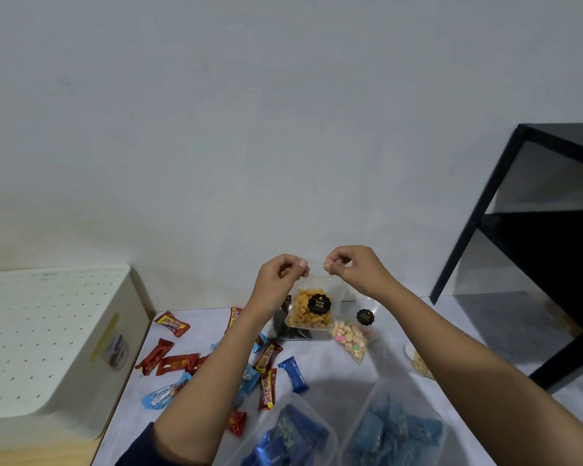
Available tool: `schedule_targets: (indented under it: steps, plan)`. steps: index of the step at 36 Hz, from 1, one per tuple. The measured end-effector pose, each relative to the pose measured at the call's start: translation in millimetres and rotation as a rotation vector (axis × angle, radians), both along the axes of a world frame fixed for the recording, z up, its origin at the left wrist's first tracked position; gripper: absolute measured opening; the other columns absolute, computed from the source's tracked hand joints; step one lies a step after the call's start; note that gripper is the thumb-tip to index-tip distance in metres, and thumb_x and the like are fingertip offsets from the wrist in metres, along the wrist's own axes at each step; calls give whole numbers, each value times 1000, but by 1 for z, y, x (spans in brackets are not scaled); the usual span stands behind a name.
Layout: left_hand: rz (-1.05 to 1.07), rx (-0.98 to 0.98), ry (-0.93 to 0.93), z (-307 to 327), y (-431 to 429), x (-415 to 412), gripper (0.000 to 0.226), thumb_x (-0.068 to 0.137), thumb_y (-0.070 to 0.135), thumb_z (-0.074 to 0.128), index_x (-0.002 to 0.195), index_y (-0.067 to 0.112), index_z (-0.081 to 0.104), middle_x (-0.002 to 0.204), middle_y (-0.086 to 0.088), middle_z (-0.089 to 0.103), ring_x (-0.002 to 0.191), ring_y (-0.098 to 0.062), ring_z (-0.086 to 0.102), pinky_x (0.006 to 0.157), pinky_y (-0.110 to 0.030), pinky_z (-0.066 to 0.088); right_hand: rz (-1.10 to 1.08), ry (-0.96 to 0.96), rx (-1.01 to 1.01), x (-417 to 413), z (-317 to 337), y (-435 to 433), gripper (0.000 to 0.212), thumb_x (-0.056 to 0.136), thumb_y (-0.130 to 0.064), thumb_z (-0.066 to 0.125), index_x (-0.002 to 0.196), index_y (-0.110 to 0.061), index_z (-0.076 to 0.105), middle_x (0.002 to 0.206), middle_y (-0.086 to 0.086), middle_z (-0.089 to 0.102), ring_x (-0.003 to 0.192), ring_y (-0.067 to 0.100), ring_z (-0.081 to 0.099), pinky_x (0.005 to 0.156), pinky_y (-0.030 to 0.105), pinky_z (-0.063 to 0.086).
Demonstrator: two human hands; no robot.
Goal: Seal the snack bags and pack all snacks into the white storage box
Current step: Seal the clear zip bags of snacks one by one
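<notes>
Above the tabletop [334, 371]: left hand [278, 277] and right hand [354, 269] pinch top corners of clear snack bag [312, 311], held up | white storage box [48, 338] at left | candy bars [266, 386] scattered below.

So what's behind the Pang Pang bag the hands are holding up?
Behind the Pang Pang bag, held by the left hand and right hand, a dark snack bag lies on the table; most of it is covered.

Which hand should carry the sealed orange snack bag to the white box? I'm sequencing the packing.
Probably the left hand: both hands pinch the orange snack bag, but the white storage box sits on the left.
</notes>
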State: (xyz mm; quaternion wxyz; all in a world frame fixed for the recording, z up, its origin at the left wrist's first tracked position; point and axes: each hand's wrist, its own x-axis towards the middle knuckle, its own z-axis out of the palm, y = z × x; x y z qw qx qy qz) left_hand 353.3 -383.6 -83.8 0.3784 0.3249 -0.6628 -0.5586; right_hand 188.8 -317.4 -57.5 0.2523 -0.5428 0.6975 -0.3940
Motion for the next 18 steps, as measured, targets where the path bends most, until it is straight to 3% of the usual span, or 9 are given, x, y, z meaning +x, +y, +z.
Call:
schedule_targets:
  steps: [10, 18]
  plan:
    - [114, -125, -137, 5, 5, -13, 22, 91, 8, 53, 74, 21, 57, 71, 3, 61, 71, -10, 57, 71, -21, 45, 64, -16, -11, 0, 4, 6, 7, 85, -11, 64, 78, -14, 66, 80, 4, 63, 75, 13, 53, 75, 26, 45]
    - [49, -108, -154, 2, 6, -15, 13, 91, 8, 54, 81, 13, 60, 73, 1, 63, 71, -10, 60, 74, -23, 48, 66, -7, 9, 2, 5, 7, 10, 83, -17, 65, 75, -14, 67, 74, 0, 61, 71, 12, 53, 69, 27, 46]
